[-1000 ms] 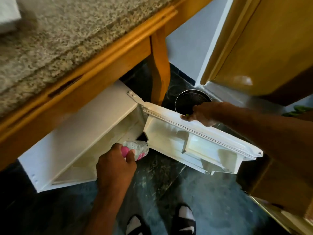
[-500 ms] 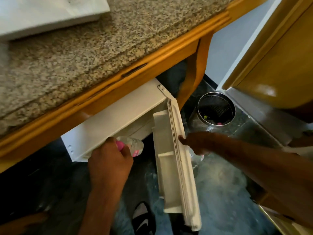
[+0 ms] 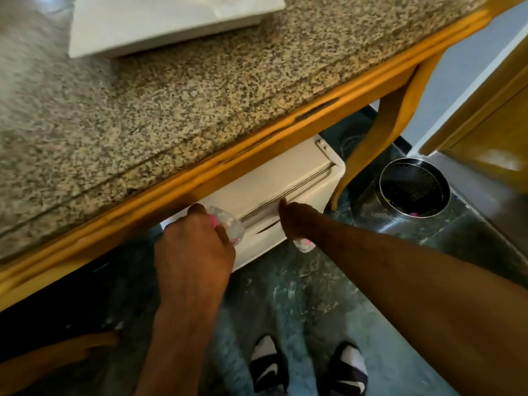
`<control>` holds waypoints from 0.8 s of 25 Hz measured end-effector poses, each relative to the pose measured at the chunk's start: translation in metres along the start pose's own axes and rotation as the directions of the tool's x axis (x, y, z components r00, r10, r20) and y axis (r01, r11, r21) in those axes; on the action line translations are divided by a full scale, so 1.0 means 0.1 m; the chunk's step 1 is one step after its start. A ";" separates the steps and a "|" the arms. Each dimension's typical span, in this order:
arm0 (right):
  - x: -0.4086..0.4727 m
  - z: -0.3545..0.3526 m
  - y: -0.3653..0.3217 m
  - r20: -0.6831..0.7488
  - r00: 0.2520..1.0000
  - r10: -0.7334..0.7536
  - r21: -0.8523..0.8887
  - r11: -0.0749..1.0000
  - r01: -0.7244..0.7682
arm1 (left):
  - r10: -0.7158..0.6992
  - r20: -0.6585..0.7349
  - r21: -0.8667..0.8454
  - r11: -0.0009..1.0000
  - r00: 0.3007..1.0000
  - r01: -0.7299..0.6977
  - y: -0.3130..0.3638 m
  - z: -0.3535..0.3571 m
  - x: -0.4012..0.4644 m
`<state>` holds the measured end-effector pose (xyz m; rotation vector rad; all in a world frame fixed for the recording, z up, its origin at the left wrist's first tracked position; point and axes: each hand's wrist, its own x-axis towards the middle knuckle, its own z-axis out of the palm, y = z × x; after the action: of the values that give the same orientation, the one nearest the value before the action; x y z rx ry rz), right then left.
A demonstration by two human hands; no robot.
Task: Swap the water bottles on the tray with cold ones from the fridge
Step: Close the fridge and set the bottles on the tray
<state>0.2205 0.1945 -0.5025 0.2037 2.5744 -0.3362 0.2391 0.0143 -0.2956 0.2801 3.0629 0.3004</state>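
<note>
With the fridge (image 3: 274,192) door shut, each hand grips a bottle, the left hand (image 3: 197,247) one bottle (image 3: 228,227), the right hand (image 3: 297,221) another (image 3: 304,244), so I'd say only setting them on the white tray (image 3: 171,21) remains.

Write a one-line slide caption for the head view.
Left hand holds a water bottle; right hand, gripping another, presses the fridge door shut.

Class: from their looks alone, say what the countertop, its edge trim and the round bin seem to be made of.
Countertop: probably polished granite, with speckled tan and black grain. Edge trim: looks like varnished wood, orange-brown with dark worn marks. Bin: likely shiny steel, with a bright reflective rim and a perforated wall.
</note>
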 end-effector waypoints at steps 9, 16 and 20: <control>-0.69 -0.72 -0.36 -0.021 0.995 -0.100 -0.086 0.992 0.098 | 0.098 0.149 0.009 0.995 0.984 -0.101 0.01 -0.07 -0.06; -2.32 -2.40 -0.89 -0.173 0.936 -0.308 -0.080 0.951 0.298 | 0.295 0.149 0.070 0.949 0.944 -0.308 0.33 -1.50 -0.39; -3.09 -3.44 -1.09 -0.298 0.901 -0.316 -0.098 0.949 0.300 | 0.303 0.079 0.040 0.951 0.950 -0.307 0.52 -2.74 -0.39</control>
<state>0.2917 0.1612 -0.0343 -0.1903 2.9280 -0.3794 0.2674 0.0057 -0.0154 0.7537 2.9519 0.2163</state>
